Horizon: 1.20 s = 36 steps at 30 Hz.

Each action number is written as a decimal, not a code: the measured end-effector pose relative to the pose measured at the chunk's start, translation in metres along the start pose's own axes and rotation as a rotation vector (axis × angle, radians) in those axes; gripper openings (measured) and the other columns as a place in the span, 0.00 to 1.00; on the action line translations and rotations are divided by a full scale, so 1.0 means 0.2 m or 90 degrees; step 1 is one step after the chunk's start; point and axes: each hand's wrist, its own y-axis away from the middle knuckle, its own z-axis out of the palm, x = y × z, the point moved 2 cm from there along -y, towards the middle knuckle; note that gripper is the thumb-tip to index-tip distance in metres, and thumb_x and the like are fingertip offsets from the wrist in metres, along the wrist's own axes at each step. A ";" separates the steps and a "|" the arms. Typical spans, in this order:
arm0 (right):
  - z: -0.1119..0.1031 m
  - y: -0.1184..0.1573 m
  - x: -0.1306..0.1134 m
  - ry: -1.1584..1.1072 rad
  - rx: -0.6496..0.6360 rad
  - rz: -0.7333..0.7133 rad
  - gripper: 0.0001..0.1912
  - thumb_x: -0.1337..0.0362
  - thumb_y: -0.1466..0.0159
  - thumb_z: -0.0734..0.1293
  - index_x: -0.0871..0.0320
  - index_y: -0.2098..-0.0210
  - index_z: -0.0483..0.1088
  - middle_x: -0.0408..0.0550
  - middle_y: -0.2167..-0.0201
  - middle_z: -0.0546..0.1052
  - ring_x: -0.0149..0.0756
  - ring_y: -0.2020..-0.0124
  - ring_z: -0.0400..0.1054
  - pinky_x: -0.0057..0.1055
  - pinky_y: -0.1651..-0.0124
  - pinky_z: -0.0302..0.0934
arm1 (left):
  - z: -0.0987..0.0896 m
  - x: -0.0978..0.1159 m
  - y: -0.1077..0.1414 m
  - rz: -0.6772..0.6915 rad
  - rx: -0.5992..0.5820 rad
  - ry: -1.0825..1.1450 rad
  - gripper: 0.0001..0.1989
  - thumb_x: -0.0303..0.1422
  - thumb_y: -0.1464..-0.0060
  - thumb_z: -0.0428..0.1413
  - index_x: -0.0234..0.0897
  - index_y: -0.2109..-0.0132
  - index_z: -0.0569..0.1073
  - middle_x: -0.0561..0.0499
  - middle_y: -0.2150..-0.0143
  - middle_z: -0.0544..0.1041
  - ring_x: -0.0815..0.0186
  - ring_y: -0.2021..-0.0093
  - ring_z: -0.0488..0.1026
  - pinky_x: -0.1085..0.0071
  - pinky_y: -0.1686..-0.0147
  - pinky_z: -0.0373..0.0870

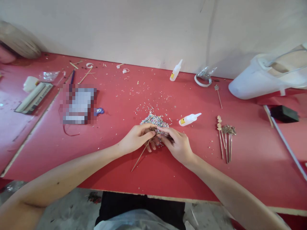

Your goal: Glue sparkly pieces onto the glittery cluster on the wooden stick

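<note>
My left hand (pixel 139 137) is closed on the ornate head of a metal hair stick (pixel 139 158), whose thin shaft slants down toward the table's front edge. My right hand (pixel 178 143) meets it at the ornament, its thumb and fingers pinched; what they hold is too small to tell. Just behind both hands lies a pile of small shiny multicoloured chips (pixel 154 118). A white glue bottle (pixel 189 119) with a yellow label lies right of the pile. More hair sticks (pixel 226 143) lie together farther right.
On the red table (pixel 115 95) are a second glue bottle (pixel 176 70), a tape roll (pixel 202 81), a single stick (pixel 219 97), a white bucket (pixel 251 78), a black block (pixel 285 114), a pixelated object (pixel 80 103) and a long box (pixel 35 97). A wall stands behind.
</note>
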 end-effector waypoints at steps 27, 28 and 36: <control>-0.03 -0.02 -0.03 0.036 0.026 0.023 0.12 0.64 0.34 0.61 0.54 0.51 0.66 0.46 0.66 0.76 0.30 0.71 0.70 0.26 0.69 0.65 | -0.01 0.00 -0.01 0.024 0.002 0.007 0.12 0.30 0.39 0.50 0.31 0.50 0.66 0.49 0.69 0.75 0.67 0.75 0.76 0.71 0.77 0.78; -0.04 -0.02 -0.03 0.021 0.030 0.029 0.12 0.64 0.33 0.60 0.54 0.51 0.66 0.46 0.66 0.76 0.30 0.70 0.71 0.26 0.69 0.65 | -0.01 0.00 -0.01 0.030 0.002 0.011 0.12 0.30 0.39 0.50 0.33 0.49 0.65 0.49 0.69 0.75 0.68 0.75 0.76 0.71 0.77 0.78; -0.01 0.02 0.01 -0.001 0.037 0.026 0.05 0.65 0.35 0.63 0.54 0.58 0.65 0.45 0.69 0.77 0.33 0.69 0.74 0.27 0.68 0.67 | -0.01 -0.01 0.00 0.076 -0.006 -0.026 0.10 0.37 0.40 0.53 0.35 0.55 0.68 0.50 0.65 0.73 0.69 0.73 0.75 0.73 0.79 0.78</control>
